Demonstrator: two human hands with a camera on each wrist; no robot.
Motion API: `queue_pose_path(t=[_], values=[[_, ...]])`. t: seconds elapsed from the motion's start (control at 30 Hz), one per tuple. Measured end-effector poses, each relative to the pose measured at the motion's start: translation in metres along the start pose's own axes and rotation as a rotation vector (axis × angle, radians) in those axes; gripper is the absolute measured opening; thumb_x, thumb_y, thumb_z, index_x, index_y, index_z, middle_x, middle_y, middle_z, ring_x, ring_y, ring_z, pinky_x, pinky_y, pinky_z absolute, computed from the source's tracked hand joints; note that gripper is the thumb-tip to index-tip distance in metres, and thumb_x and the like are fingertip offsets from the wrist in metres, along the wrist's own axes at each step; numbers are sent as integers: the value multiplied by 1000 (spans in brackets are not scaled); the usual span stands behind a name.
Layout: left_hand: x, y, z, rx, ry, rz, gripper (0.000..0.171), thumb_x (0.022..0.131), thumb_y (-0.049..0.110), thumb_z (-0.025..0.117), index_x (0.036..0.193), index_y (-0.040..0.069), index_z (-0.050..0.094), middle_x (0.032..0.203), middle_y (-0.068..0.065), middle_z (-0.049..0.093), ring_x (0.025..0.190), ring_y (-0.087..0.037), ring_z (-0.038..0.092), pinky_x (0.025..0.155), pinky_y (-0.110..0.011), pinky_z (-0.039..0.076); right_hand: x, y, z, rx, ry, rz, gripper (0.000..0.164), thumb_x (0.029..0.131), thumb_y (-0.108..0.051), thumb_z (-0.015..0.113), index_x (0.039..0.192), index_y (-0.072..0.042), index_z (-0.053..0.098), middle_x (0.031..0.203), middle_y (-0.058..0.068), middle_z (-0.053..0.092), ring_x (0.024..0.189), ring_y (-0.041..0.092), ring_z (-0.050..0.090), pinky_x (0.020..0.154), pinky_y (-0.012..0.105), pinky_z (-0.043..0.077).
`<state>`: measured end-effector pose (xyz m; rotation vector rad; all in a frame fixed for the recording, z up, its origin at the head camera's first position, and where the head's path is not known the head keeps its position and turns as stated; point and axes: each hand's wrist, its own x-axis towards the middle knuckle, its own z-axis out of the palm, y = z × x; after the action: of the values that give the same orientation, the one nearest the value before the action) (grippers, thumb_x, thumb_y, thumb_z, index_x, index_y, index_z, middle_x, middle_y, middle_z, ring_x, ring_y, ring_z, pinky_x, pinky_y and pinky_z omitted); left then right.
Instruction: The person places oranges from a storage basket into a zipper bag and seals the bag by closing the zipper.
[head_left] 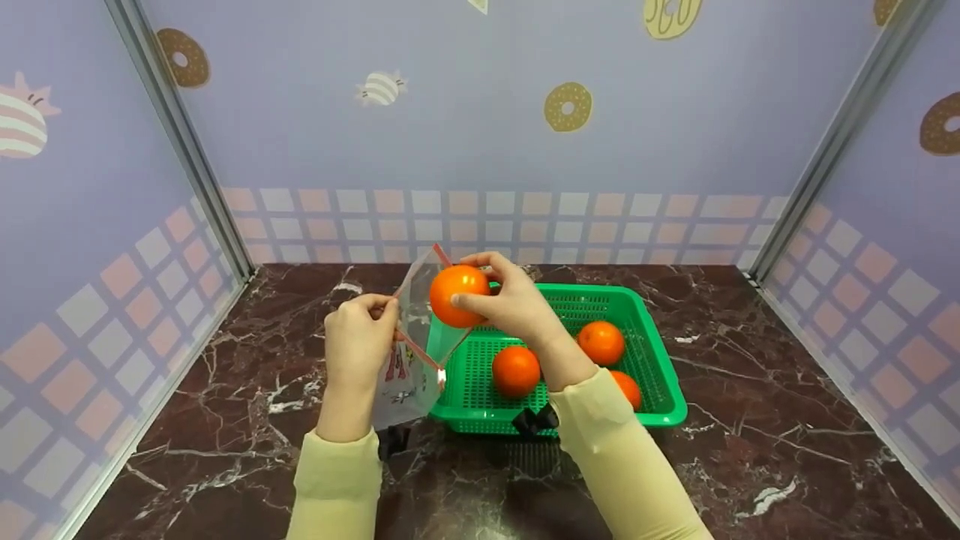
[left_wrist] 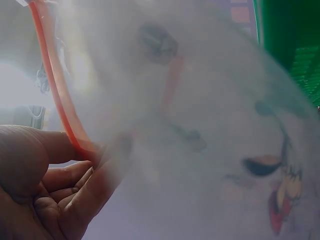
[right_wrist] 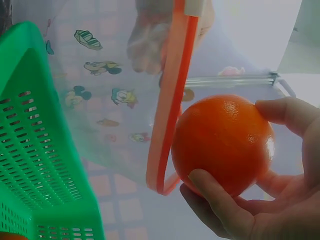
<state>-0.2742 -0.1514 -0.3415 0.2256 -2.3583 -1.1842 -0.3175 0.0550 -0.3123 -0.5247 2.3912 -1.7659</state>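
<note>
My left hand [head_left: 358, 341] pinches the red-edged rim of a clear zip bag [head_left: 405, 386] printed with small cartoon figures. The bag's mouth gapes toward the right, its red zip strip [right_wrist: 170, 100] showing in the right wrist view. An orange [head_left: 459, 295] is gripped by my right hand [head_left: 517, 300], thumb on the near side and fingers behind. The fruit is right at the bag's mouth, overlapping the rim in the head view. Through the film in the left wrist view, printed figures look blurred beyond the thumb and fingers [left_wrist: 75, 195].
A green plastic basket [head_left: 660, 360] stands on the dark marbled table [head_left: 750, 450], right of the bag. Inside it lie three oranges: one [head_left: 516, 372] toward the left, another [head_left: 601, 343] at the right, a third [head_left: 625, 390] partly behind the sleeve. Patterned walls enclose the table.
</note>
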Motion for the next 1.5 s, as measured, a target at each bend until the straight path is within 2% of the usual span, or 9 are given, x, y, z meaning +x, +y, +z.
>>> queue_pose_path(t=[0.27, 0.43, 0.6, 0.83, 1.23, 1.5], values=[[0, -1, -1, 23, 5, 18, 22, 99, 17, 67, 103, 0, 79, 76, -11, 76, 53, -12, 66, 49, -20, 45, 6, -2, 14, -133, -16, -31, 51, 90, -25, 77, 137, -20, 58, 129, 12, 60, 108, 29, 64, 87, 41, 60], [-1, -1, -2, 26, -1, 37, 23, 100, 18, 66, 103, 0, 79, 74, -10, 76, 53, -11, 66, 49, -22, 47, 8, -4, 22, -196, -43, -29, 52, 90, -23, 77, 138, -20, 56, 133, 12, 59, 113, 29, 63, 91, 44, 58], [-1, 0, -2, 14, -7, 25, 23, 100, 19, 66, 102, 1, 79, 73, -9, 76, 53, -11, 66, 49, -22, 48, 10, -4, 29, -252, -73, -13, 54, 92, -21, 77, 141, -18, 54, 137, 13, 60, 118, 30, 63, 98, 46, 56], [-1, 0, -2, 12, -16, 10, 24, 99, 20, 65, 102, 1, 79, 74, -9, 76, 53, -10, 66, 50, -22, 47, 10, -2, 36, -355, -74, -12, 60, 93, -22, 78, 147, -18, 52, 146, 10, 58, 123, 31, 63, 103, 47, 54], [-1, -1, -2, 13, -20, 1, 23, 100, 19, 65, 101, 2, 79, 73, -8, 76, 54, -10, 66, 49, -22, 46, 11, 1, 41, -419, -90, -8, 67, 91, -21, 81, 149, -16, 49, 149, 10, 55, 126, 31, 61, 104, 48, 53], [-1, -1, -2, 43, 10, 19, 22, 99, 19, 66, 102, 2, 80, 79, -10, 77, 61, -20, 69, 55, -26, 50, 8, 0, 42, -387, -81, -2, 59, 92, -20, 79, 145, -19, 53, 153, 7, 52, 135, 30, 57, 105, 47, 53]])
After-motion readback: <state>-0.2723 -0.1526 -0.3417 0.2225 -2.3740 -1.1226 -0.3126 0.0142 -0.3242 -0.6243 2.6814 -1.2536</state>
